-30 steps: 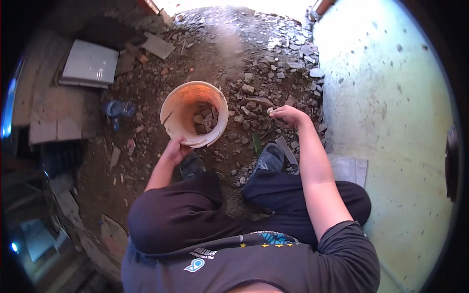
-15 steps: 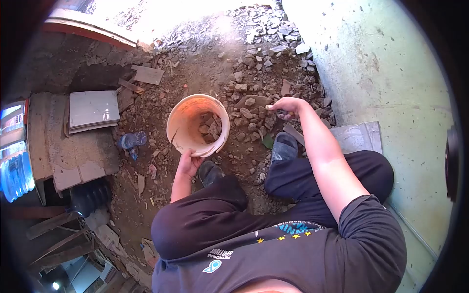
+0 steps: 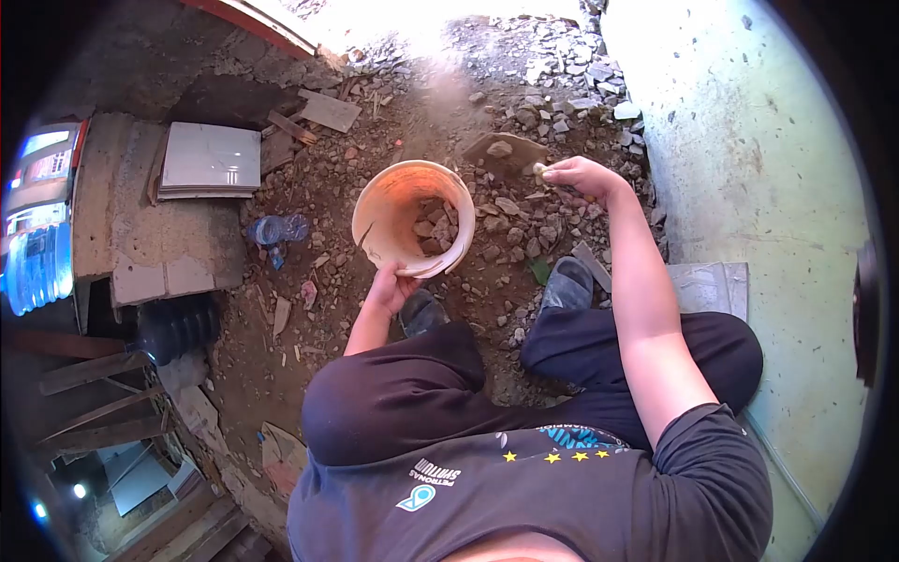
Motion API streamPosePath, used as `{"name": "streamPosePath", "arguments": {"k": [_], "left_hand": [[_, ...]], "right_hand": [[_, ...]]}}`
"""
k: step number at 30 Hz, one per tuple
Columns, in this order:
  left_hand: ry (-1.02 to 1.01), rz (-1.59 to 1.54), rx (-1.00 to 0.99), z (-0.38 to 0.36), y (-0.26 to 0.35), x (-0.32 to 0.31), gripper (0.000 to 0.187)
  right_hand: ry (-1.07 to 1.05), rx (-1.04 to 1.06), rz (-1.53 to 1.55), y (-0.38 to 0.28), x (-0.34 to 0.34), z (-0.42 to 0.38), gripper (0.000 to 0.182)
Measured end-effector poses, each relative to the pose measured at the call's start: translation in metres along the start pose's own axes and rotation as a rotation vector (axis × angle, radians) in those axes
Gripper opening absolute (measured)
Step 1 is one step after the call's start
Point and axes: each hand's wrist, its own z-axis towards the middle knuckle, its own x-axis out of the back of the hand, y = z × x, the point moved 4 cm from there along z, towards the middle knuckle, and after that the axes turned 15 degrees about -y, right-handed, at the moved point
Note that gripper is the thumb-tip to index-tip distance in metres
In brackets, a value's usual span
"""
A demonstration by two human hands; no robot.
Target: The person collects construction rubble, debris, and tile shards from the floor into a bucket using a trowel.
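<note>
My left hand (image 3: pixel 389 290) grips the near rim of a whitish plastic bucket (image 3: pixel 379 239), which is tilted with its mouth facing up and away from me. Several stones (image 3: pixel 436 228) lie inside, and a crack runs down the bucket's left wall. To the right, over the rubble, my right hand (image 3: pixel 588 178) is closed, its fingers curled. Just beyond its fingertips is a flat brown blade-like tool (image 3: pixel 526 150) with a stone (image 3: pixel 499 149) on it. How the hand meets this tool is hard to make out.
Loose rubble (image 3: pixel 510 234) covers the ground between my shoes and the pale green wall (image 3: pixel 749 187) on the right. A crushed plastic bottle (image 3: pixel 279 229) lies left of the bucket. Further left are stacked white tiles (image 3: pixel 211 157) on a concrete block and a dark water jug (image 3: pixel 178 330).
The whole view has shifted, with things now further right and higher. The flat blade with its stone has moved slightly away from me over the rubble. My left hand keeps its hold on the bucket.
</note>
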Motion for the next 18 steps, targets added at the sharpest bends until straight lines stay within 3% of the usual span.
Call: {"name": "streamPosePath", "arguments": {"k": [1, 3, 5, 7, 9, 12, 13, 15, 18], "left_hand": [[0.003, -0.004, -0.004, 0.000, -0.001, 0.003, 0.039], [0.044, -0.004, 0.006, 0.002, -0.003, 0.006, 0.038], [0.057, -0.005, 0.010, -0.002, -0.001, 0.000, 0.038], [0.055, -0.020, 0.020, -0.002, -0.005, -0.004, 0.039], [0.038, 0.011, -0.027, -0.001, -0.005, 0.002, 0.035], [0.041, 0.009, 0.021, 0.009, -0.016, 0.024, 0.031], [0.083, -0.102, -0.008, 0.003, -0.013, 0.013, 0.029], [0.093, -0.030, -0.004, -0.003, -0.013, 0.011, 0.026], [0.094, -0.068, 0.008, 0.001, -0.022, 0.022, 0.022]], "right_hand": [[-0.004, -0.001, -0.005, -0.016, -0.010, 0.001, 0.043], [-0.035, -0.040, -0.383, -0.050, -0.043, 0.003, 0.045], [-0.040, -0.014, -0.492, -0.067, -0.078, 0.008, 0.046], [0.100, 0.052, -0.713, -0.074, -0.091, 0.011, 0.053], [0.152, -0.083, -0.588, -0.090, -0.087, -0.010, 0.056], [0.410, 0.134, -0.504, -0.061, -0.017, -0.009, 0.051], [0.438, 0.090, -0.416, -0.055, 0.004, -0.019, 0.048], [0.522, 0.020, -0.222, -0.039, 0.043, -0.041, 0.033], [0.733, -0.234, -0.183, 0.022, 0.106, -0.066, 0.030]]}}
